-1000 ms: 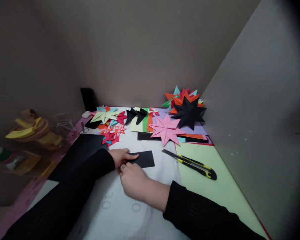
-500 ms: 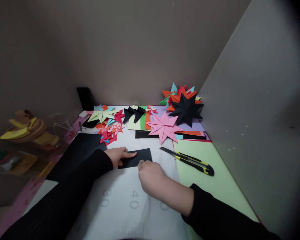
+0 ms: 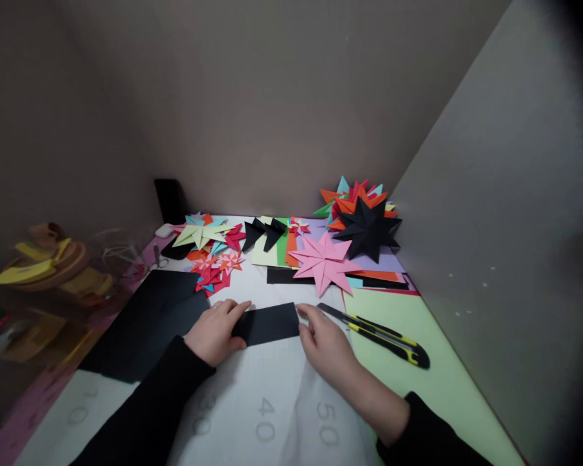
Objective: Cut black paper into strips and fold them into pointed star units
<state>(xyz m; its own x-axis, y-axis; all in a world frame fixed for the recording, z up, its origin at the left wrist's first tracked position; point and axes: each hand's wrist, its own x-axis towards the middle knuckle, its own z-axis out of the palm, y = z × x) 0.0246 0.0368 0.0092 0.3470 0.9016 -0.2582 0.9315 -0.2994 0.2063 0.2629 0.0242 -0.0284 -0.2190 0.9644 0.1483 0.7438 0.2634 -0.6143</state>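
Observation:
A folded-looking black paper rectangle (image 3: 269, 323) lies on the white sheet (image 3: 233, 395) in front of me, its long side nearly level. My left hand (image 3: 217, 332) grips its left end, thumb at the near edge and index finger at the far edge. At the right end, my right hand (image 3: 323, 336) has thumb and fingers closed at the short edge; the exact pinch is partly hidden. Just beyond that hand, a yellow and black utility knife (image 3: 388, 340) rests with its blade out, pointing left.
Larger black paper (image 3: 148, 320) lies left, and pale green paper (image 3: 403, 388) right. Behind are a pink paper star (image 3: 323, 259), a black star (image 3: 369, 226), black folded pieces (image 3: 265, 233), small stars (image 3: 201, 230) and scissors (image 3: 160, 257). Walls enclose the back and right.
My left hand has shifted from pressing on the paper to gripping its left end. My right hand has moved from the near edge to the right end. The view has tilted slightly.

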